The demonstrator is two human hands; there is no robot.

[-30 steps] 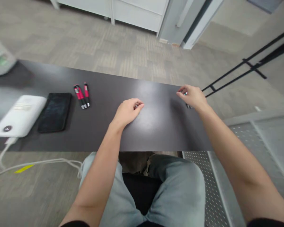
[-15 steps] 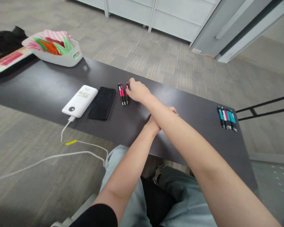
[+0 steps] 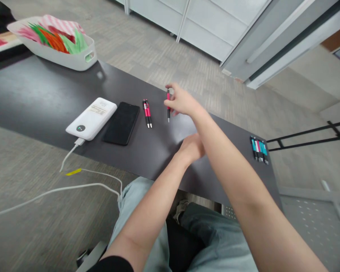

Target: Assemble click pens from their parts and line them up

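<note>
My right hand (image 3: 181, 101) pinches a red-and-black pen (image 3: 168, 104), held upright near the far edge of the dark table (image 3: 158, 151). Crossing under the right forearm, my left hand (image 3: 191, 147) rests low over the table, its fingers hidden by that forearm. Two more red-and-black pens (image 3: 147, 113) lie side by side to the left of the held one. Beyond them is a black smartphone (image 3: 121, 122), lying face up against a white power bank (image 3: 92, 118).
At the table's right end lies a row of several pens (image 3: 259, 150), mostly teal, with white and red among them. A white basket (image 3: 59, 56) with colourful contents stands at the far left. A white cable (image 3: 69, 155) runs from the power bank off the front edge.
My right hand has lifted one red pen from beside the other two and moved it to the right. My left hand stays under the right forearm. The camera view has shifted slightly.
</note>
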